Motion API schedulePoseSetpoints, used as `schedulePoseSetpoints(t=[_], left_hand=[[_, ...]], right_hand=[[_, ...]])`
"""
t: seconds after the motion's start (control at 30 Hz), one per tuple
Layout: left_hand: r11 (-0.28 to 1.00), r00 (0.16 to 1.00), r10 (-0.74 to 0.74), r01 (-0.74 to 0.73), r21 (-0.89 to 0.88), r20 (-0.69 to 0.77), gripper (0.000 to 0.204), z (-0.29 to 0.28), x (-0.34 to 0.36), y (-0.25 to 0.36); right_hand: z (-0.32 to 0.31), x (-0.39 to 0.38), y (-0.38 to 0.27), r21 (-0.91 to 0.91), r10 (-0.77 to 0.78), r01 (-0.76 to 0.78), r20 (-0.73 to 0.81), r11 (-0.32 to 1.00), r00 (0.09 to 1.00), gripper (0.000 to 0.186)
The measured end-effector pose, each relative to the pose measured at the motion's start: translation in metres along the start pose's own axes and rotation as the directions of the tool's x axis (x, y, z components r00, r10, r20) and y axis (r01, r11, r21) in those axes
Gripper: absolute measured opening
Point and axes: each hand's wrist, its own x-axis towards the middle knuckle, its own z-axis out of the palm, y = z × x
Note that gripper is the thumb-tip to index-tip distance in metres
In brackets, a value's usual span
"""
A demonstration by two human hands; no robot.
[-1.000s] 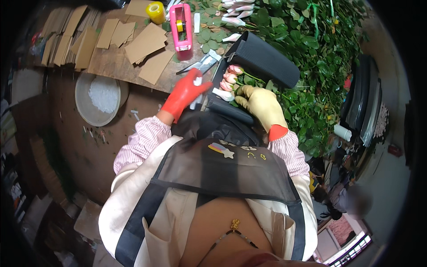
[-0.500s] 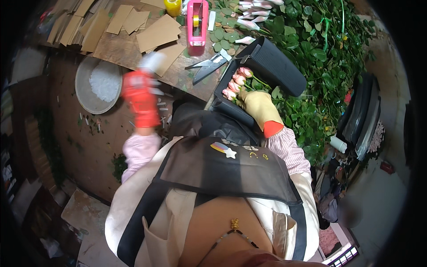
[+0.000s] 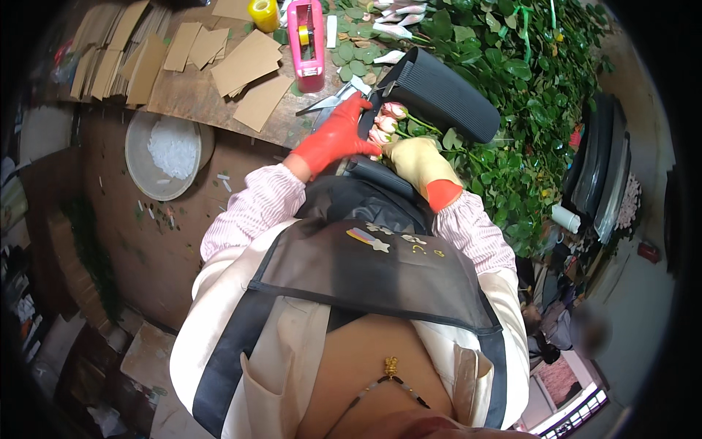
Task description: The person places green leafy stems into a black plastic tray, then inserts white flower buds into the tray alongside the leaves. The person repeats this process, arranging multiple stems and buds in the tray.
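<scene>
My left hand (image 3: 338, 135) wears a red glove and lies on the near edge of a black corrugated sheet (image 3: 437, 91) that is wrapped around a bunch of pink rose buds (image 3: 384, 124). My right hand (image 3: 420, 162) wears a yellow glove with a red cuff. It grips the bunch from the right, just below the buds. The stems run down toward my apron and are hidden. The far part of the black sheet curls up over green leaves.
A brown worktable (image 3: 197, 99) carries cardboard pieces (image 3: 245, 66), a pink tape dispenser (image 3: 308, 44), a yellow tape roll (image 3: 263, 13) and scissors (image 3: 333, 99). A round bowl of white bits (image 3: 164, 154) stands on the floor. Heaps of green foliage (image 3: 526, 88) lie to the right.
My left hand swung down and away to the left half a second ago, then came back up onto the black sheet by the buds. My right hand stayed on the bunch.
</scene>
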Motion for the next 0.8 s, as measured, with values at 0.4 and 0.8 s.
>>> schedulePoseSetpoints(t=[0.4, 0.8], left_hand=[[0.986, 0.984, -0.061, 0.034, 0.161, 0.166, 0.092, -0.008, 0.027, 0.010], [0.995, 0.993, -0.090, 0.087, 0.046, 0.072, 0.068, 0.017, 0.015, 0.000]], right_hand=[[0.024, 0.023, 0.018, -0.030, -0.043, 0.038, -0.190, 0.999, 0.981, 0.029], [0.006, 0.024, 0.008, -0.255, 0.038, -0.066, -0.112, 0.965, 0.993, 0.026]])
